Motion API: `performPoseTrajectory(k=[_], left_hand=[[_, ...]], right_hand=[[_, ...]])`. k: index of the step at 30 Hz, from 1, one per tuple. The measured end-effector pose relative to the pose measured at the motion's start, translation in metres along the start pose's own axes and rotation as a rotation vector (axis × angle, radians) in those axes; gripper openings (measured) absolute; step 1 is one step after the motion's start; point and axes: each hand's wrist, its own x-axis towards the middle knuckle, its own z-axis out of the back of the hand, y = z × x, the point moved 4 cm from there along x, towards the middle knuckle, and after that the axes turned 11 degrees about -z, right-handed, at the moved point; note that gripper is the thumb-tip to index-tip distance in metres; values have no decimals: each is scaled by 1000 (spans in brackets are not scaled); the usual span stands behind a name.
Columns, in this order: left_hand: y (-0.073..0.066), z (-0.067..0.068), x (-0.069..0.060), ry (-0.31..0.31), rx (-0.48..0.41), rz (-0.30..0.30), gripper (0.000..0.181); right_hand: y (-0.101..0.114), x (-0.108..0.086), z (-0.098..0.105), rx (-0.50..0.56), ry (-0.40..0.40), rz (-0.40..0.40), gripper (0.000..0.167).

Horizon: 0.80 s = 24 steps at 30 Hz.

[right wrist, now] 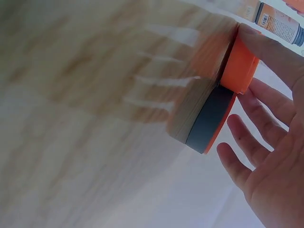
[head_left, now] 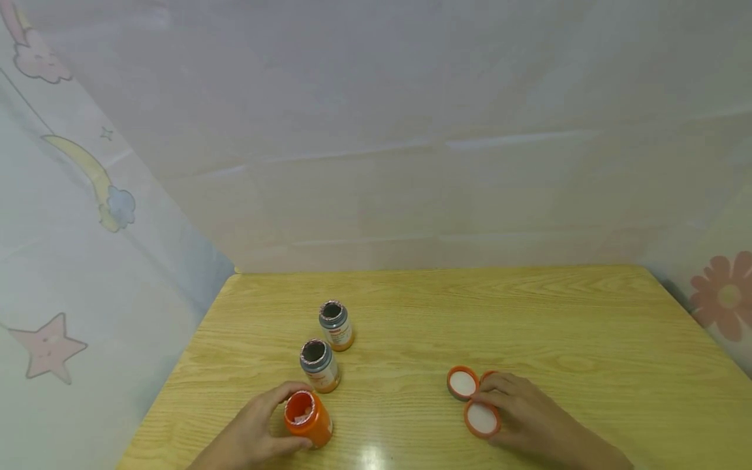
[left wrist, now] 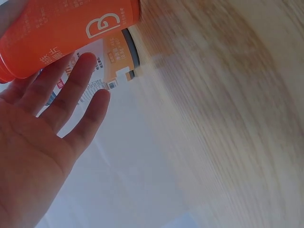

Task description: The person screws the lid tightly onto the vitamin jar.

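Note:
My left hand (head_left: 249, 427) holds an open orange bottle (head_left: 318, 427) that stands upright near the table's front, thumb on the near side and fingers on the far side. Pale pieces show inside its mouth. Just behind it are two lidless grey bottles with orange bases, a nearer bottle (head_left: 323, 376) and a farther bottle (head_left: 339, 333). On the right, my right hand (head_left: 529, 414) pinches an orange lid (right wrist: 240, 64) between thumb and fingers, its white inside facing up. A grey lid with an orange rim (right wrist: 211, 118) lies against it; a third lid (head_left: 489, 375) is mostly hidden by the fingers.
The wooden table (head_left: 399, 326) reaches back to a pale sheet wall (head_left: 411, 196). A patterned curtain (head_left: 88, 274) hangs along the left, and another sheet with a pink flower (head_left: 728, 297) borders the right side.

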Motion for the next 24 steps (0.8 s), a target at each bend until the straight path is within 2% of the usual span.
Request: performPoseTrajectory(k=[11,14,21,24], left_hand=[[-7,-2,3,-44,59,-58,59],[-9,-2,5,-49,54,-84,60],[-12,-7,9,-42,74,-86,63],[-11,-12,11,-45,82,-109,63]], right_hand=[[0,-4,1,-32,-1,-63,54],[0,-3,2,-17,4,-74,50],[5,3,7,29,-12,-60,49],[7,6,9,45,21,-98,44]])
